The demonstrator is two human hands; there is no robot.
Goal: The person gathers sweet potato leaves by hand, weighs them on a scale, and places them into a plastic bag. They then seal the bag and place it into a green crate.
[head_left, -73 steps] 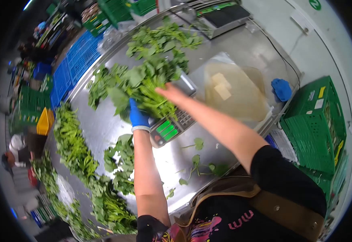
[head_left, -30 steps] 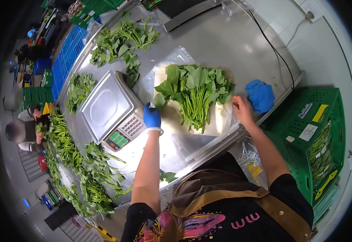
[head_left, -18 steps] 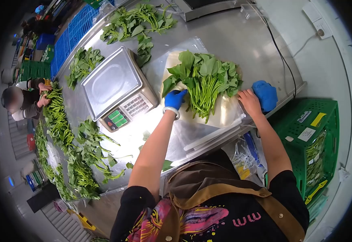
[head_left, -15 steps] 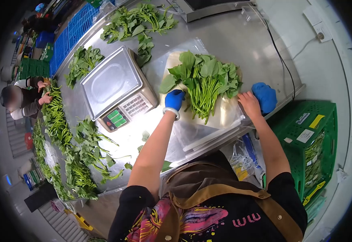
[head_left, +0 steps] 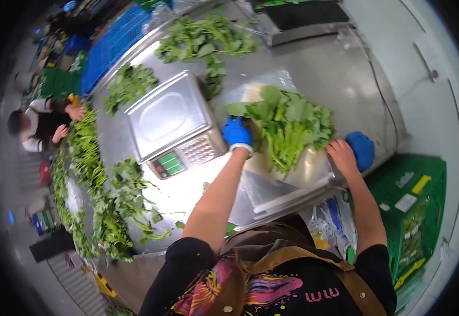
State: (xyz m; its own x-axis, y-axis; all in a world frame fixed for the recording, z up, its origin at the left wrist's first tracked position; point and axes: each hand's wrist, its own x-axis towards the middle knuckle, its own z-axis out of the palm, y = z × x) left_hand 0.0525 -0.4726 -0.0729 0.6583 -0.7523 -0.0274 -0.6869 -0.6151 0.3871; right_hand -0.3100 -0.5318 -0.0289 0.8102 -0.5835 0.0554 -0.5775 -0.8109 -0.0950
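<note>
The leafy bunch [head_left: 290, 139] lies on the stacked plastic [head_left: 271, 197] by the near edge of the table [head_left: 356, 79], toward its R corner, leaf tips away from the wearer, stem ends toward the near edge. The L hand [head_left: 237, 134], gloved, sits btwn the scale [head_left: 166, 118] and the bunch, its fingers bent and slightly parted; the R hand [head_left: 341, 154], bare, rests w/ loosely curled fingers at the plastic's R side, beside the blue bundle [head_left: 360, 151]. Whether either pinches film or leaf, one cannot tell. Main risk: no tie is visible, so a tug on the slick film could fan the stems apart or slide them over the near edge. Thin layers may also cling, so >1 could lift together; outer leaves, esp. on the L, could fold under or crush if caught. Cf. approx. 2.4 s earlier: the greens then covered the scale, its pan now bare. Cf. 0.5 s earlier: bunch about unchanged on the plastic, L fingers less tightly curled, view shifted, and the co-worker's nearer hand [head_left: 60, 134] is off the greens row [head_left: 87, 152].
</note>
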